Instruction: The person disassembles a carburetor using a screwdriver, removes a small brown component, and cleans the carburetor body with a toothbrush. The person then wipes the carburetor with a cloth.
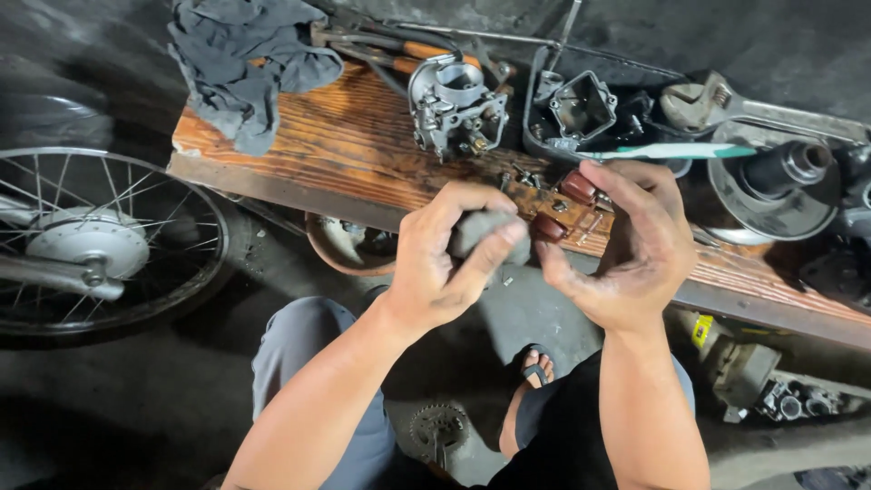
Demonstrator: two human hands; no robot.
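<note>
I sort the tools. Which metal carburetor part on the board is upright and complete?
The silver carburetor body, standing beside the grey rag; the dark float bowl lies open.

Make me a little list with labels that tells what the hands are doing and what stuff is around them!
Place: a wooden plank used as a bench, above a dark floor
Left hand: pinches a small grey wad
Right hand: holds a small brown float part, fingers greasy
Behind the hands: a metal carburetor body, upright on the plank
Top left: a dark rag
Top right: an adjustable wrench and a toothbrush
Far left: a spoked wheel
</note>
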